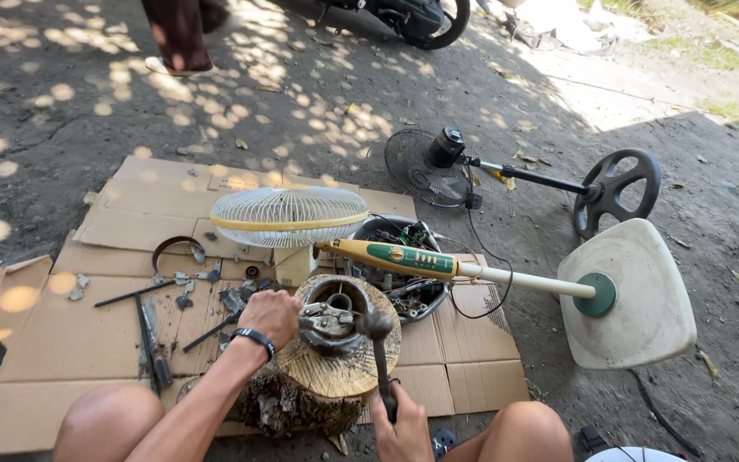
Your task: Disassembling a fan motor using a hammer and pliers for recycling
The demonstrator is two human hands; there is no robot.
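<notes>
The left hand (271,315) squeezes pliers (325,322) on a metal part (335,329); the right hand (404,425) grips a hammer (378,342) just beside it.

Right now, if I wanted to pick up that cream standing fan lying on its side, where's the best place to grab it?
Grip the bare cream pole between the green control housing and the base, coming down from above. It lies roughly level and clear of clutter there, thin enough to wrap a hand around. Mind the black cord looping across it.
</notes>
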